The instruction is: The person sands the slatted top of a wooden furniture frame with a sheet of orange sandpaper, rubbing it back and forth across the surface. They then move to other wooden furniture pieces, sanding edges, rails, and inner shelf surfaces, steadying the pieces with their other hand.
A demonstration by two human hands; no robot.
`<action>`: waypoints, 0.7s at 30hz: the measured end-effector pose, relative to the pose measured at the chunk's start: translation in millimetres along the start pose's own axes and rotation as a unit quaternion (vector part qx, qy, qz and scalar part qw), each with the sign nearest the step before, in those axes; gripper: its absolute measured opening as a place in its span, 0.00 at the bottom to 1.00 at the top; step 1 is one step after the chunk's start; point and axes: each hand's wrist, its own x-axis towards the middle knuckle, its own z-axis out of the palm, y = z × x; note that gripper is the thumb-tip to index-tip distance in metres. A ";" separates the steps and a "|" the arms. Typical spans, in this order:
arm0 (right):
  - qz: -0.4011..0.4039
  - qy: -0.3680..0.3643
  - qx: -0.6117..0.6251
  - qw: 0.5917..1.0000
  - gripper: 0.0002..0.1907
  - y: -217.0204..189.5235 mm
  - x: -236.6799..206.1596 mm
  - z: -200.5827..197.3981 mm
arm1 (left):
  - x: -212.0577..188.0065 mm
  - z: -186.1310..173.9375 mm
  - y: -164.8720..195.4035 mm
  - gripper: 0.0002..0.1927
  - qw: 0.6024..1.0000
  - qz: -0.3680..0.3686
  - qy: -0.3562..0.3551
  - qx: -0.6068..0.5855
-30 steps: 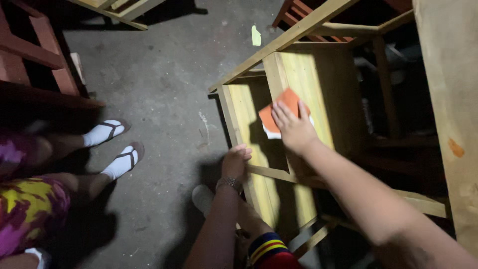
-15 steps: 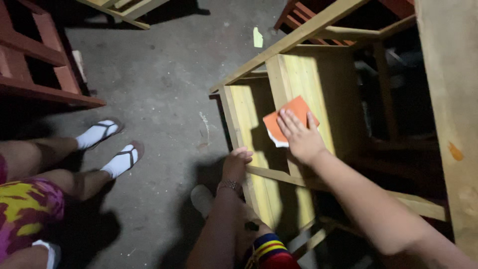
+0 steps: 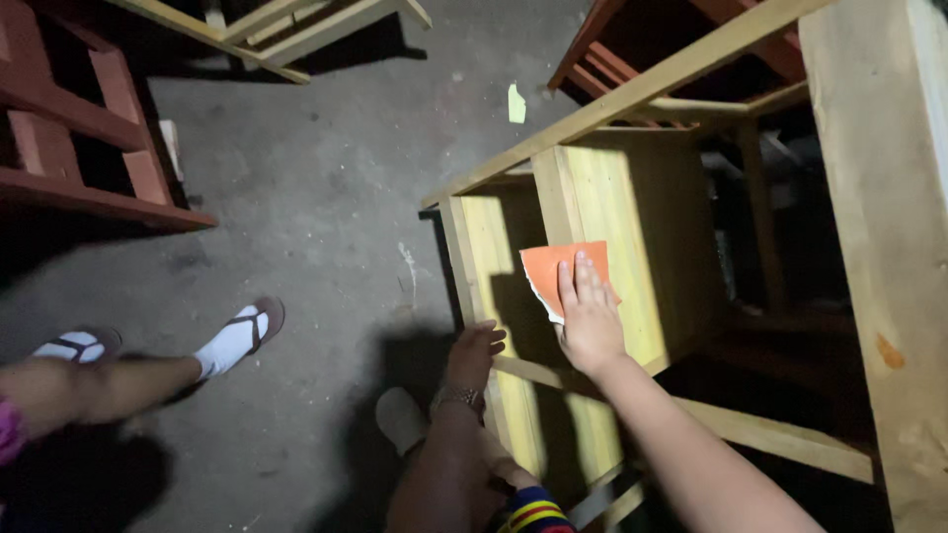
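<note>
In the head view, an orange sheet of sandpaper [image 3: 555, 271] is pressed flat against a yellow-stained panel [image 3: 632, 227] of an unfinished wooden furniture frame [image 3: 691, 79], just right of the frame's centre. The right hand [image 3: 588, 321] is laid on the sheet with fingers extended and together, so that the abrasive is kept flush with the wood; nothing is gripped, the sheet is only held down by the palm and fingers.

The left hand [image 3: 474, 355] is loosely curled around the edge of a narrower upright board [image 3: 484, 286] just left of the panel, apparently so that the piece is steadied. A watch [image 3: 456, 397] is worn on that wrist.

At the lower left, another person's feet in white socks and sandals [image 3: 242, 336] are seen on the grey concrete floor [image 3: 326, 197]. Red-painted furniture [image 3: 79, 128] is stacked at the upper left.
</note>
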 end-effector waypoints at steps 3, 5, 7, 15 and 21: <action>0.004 0.040 0.021 0.999 0.46 4.3 25.1 -2.5 | 2.6 -3.8 8.6 0.19 1.000 -0.011 -0.004 0.005; -0.002 0.079 0.046 0.996 0.44 3.8 55.0 -6.4 | 11.1 -14.2 12.4 0.18 1.000 0.017 -0.005 -0.002; -0.005 0.105 0.079 0.991 0.43 4.8 85.3 -15.2 | 17.4 -25.9 10.4 0.16 0.997 0.076 -0.009 -0.019; 0.043 0.021 0.089 0.995 0.42 4.5 51.9 -27.3 | 14.5 -27.1 16.8 0.20 0.994 0.057 0.003 0.095; 0.051 0.049 0.154 0.986 0.38 13.8 73.1 -31.8 | 13.0 -13.9 32.8 0.22 1.000 0.018 -0.020 -0.016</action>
